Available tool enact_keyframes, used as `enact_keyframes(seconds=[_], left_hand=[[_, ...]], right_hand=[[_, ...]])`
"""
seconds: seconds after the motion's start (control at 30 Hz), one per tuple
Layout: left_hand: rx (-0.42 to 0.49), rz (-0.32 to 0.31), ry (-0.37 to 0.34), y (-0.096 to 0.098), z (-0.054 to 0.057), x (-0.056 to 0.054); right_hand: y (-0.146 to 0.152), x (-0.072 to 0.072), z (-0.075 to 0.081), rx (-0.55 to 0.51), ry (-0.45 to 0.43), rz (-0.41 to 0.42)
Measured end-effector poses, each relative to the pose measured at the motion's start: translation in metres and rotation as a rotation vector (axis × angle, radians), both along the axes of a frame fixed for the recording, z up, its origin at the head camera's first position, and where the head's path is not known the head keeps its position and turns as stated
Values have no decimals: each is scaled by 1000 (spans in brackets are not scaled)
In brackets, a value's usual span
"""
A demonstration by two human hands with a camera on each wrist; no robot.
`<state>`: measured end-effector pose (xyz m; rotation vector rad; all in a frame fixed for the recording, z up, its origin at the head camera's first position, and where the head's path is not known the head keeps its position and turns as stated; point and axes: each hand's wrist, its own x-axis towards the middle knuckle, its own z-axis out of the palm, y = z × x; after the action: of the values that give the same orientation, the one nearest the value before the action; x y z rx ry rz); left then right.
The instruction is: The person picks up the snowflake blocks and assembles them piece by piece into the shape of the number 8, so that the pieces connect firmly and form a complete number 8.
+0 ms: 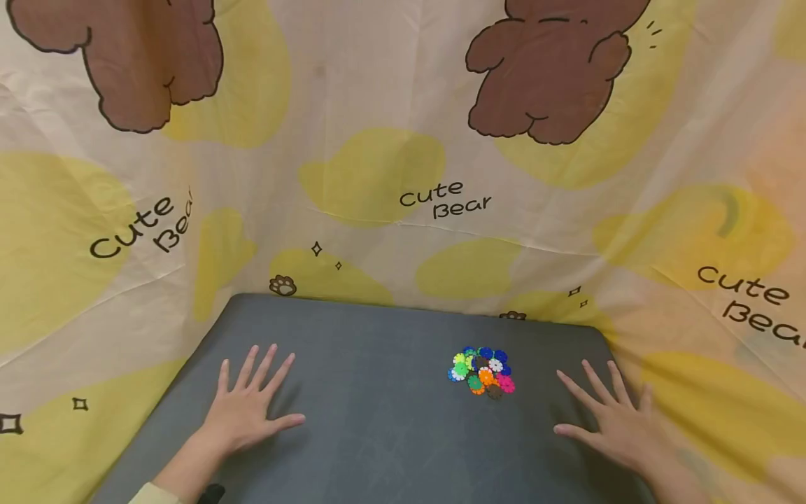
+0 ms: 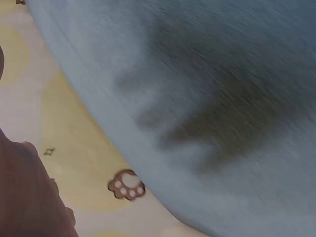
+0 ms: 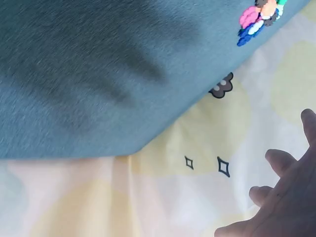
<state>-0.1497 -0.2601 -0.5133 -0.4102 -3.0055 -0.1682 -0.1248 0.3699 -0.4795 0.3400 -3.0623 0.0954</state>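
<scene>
A small heap of colourful, notched plastic discs (image 1: 483, 371) lies on the grey table (image 1: 378, 392), right of its middle; blue, green, white, orange, pink and dark ones overlap. My left hand (image 1: 245, 409) is over the table's left side with fingers spread, holding nothing. On the other side, my right hand (image 1: 613, 423) is spread over the right edge, nearer to the discs but apart from them. In the right wrist view, part of the heap (image 3: 259, 17) shows at the top, and the right hand (image 3: 281, 197) reaches in from the lower right corner. The left wrist view catches part of the left hand (image 2: 29, 192).
A cloth printed with bears and the words "cute Bear" (image 1: 443, 199) hangs behind the table and along both sides. The table's far corners are rounded. Hand shadows (image 2: 222, 108) fall on its surface. A dark object (image 1: 211, 493) shows beside the left forearm.
</scene>
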Motion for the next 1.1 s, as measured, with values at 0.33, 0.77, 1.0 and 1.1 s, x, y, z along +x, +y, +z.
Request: enact_keyframes(seconds=[0.33, 0.77, 1.0, 1.1], left_hand=[[57, -90, -50, 55, -6, -25], [94, -269, -138, 135, -13, -46], [122, -282, -166, 189, -11, -53], [136, -246, -145, 215, -15, -56]], right_hand=[[-22, -9, -5, -104, -4, 13], [-46, -25, -15, -205, -62, 37], [-61, -38, -25, -251, -79, 22], [-71, -45, -31, -271, -101, -7]])
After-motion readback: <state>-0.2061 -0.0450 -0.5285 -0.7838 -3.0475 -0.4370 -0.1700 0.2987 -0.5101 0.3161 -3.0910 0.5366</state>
